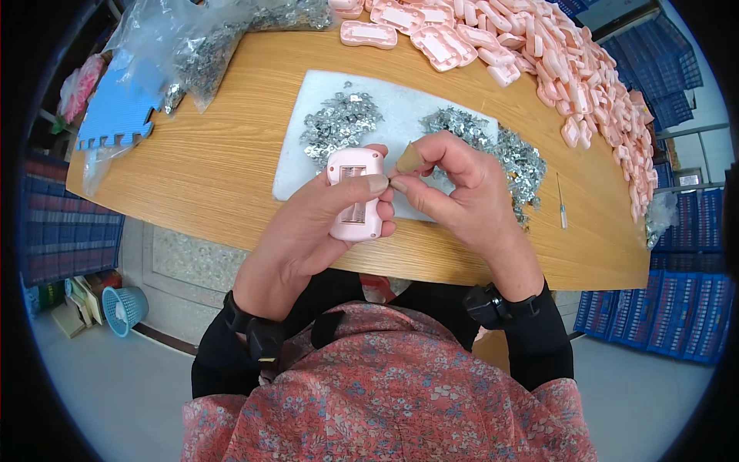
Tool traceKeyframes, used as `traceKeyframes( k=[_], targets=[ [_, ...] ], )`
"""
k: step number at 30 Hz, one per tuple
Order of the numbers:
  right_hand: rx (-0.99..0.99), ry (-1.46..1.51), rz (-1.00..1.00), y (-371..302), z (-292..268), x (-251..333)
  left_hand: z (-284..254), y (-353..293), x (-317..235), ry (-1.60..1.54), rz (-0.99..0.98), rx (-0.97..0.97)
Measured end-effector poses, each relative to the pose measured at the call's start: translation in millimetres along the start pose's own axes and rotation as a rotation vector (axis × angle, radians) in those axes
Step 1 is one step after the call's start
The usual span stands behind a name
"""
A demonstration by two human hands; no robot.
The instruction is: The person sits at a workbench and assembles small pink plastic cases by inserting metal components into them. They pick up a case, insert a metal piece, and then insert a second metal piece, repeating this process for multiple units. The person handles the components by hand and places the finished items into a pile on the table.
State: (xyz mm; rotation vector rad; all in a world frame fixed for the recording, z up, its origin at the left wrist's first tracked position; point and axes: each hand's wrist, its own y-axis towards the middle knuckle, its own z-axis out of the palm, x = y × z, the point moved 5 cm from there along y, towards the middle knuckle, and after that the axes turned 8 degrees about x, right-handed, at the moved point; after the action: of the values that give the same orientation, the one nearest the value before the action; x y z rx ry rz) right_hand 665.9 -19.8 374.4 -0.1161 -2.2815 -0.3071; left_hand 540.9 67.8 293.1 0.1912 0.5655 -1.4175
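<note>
My left hand (pixel 296 223) holds a pale pink plastic casing (pixel 356 233) upright, its thumb lying across a recessed compartment with shiny metal strips inside. Close against the casing's right edge, my right hand (pixel 473 196) pinches thumb and forefinger together. Whatever is between those fingertips is too small to make out. A tan finger cot (pixel 410 158) covers the right forefinger's tip. Beneath both hands lies a white foam sheet (pixel 404 100). One heap of small metal contact plates (pixel 342 122) rests on its left part, and another heap (pixel 517 165) spills over its right edge onto the table.
A thin screwdriver (pixel 563 212) lies right of the heaps. Many pink casings (pixel 539 61) cover the table's far right side. Clear bags of metal pieces (pixel 204 61) and a blue foam mat (pixel 115 112) occupy the far left. A blue basket (pixel 127 308) stands on the floor.
</note>
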Motion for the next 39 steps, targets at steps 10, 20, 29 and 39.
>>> traceKeyframes(
  k=[10,20,29,39],
  targets=[
    [-0.039,0.608,0.261,-25.7,7.9,-30.0,11.9,10.9,6.6,0.249,0.113,-0.092],
    [-0.191,0.242,0.203,-16.9,2.7,-16.3,17.2,10.4,13.3,0.116,0.006,-0.042],
    [-0.193,-0.271,0.015,-15.1,10.9,-1.7,15.9,12.2,21.9,0.148,0.015,-0.044],
    [-0.274,-0.492,-0.077,-29.5,8.3,5.9,5.1,13.3,23.6,0.077,-0.001,-0.046]
  ],
)
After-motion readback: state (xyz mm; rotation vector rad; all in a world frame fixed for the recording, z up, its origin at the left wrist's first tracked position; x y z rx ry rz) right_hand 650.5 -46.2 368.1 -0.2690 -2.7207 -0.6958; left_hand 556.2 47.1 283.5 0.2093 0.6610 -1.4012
